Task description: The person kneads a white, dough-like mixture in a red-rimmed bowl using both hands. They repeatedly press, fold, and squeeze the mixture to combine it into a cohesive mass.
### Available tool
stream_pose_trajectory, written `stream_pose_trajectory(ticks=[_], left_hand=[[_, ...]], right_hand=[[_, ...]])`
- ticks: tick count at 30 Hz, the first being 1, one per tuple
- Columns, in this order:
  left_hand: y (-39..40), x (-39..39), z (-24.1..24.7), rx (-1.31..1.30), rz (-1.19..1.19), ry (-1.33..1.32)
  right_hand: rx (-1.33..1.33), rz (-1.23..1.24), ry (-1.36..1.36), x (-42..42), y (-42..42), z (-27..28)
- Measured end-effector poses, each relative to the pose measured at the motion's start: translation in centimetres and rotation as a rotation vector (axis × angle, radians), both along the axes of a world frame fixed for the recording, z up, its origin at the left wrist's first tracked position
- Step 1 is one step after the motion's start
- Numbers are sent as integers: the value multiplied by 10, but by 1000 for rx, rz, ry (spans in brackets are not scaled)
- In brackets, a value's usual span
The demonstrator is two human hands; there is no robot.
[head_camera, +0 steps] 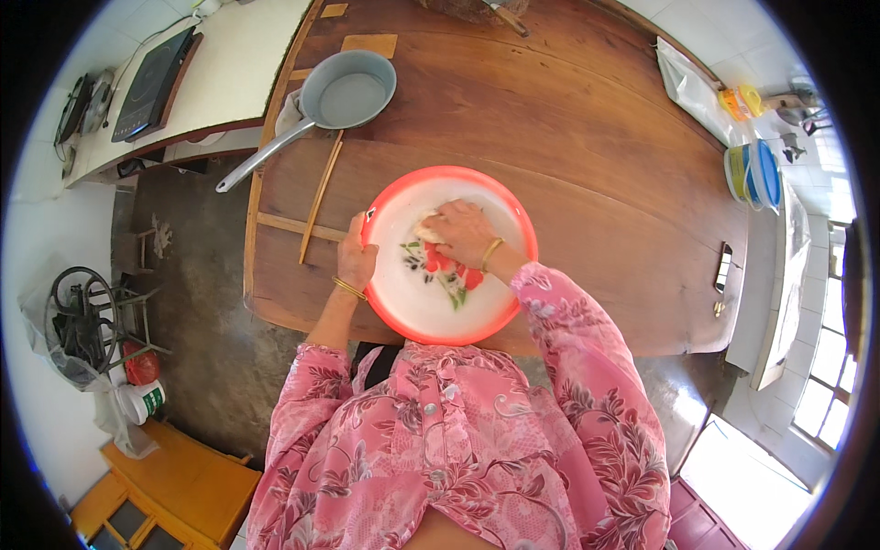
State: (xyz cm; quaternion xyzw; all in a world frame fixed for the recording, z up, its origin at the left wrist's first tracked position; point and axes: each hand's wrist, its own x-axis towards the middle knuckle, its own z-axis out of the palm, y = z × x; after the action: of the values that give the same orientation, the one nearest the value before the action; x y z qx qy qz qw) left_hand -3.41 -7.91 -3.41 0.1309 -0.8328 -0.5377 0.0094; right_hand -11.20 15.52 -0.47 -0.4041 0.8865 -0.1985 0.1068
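A white enamel basin (395, 295) with a red rim and a printed floral pattern sits at the near edge of the wooden table, against my shirt front. My left hand (356, 258) grips its left rim, with the thumb on the inside wall. Inside the basin, my right hand (460, 230) presses on a lump of pale dough (427, 230). The fingers cover much of the lump, so its full shape is hidden.
A grey saucepan (348, 89) stands at the back left of the table (584, 206), its handle reaching over the edge. Wooden chopsticks (321, 199) lie by it. A cleaver handle (510, 20) shows at the far edge. A phone (723, 268) and a blue-lidded bucket (753, 175) are right.
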Motion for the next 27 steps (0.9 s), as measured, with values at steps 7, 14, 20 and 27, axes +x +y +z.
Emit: stream_pose_trajectory(ticks=[7,14,20,27], left_hand=[[-3,-3,-5,9,-13,-13],[0,-2,10,64,-42,-7],[-16,-7,11,-12,-227,-30],[-15,-33,-1,-30,-233,-33]], right_hand=[[-30,-400,-159,85,12,-11],[-110,-444,-190,97,-32,-11],[-242,-398,-15,68,-49,-41],[-312,-244,159,70,-76,-39]])
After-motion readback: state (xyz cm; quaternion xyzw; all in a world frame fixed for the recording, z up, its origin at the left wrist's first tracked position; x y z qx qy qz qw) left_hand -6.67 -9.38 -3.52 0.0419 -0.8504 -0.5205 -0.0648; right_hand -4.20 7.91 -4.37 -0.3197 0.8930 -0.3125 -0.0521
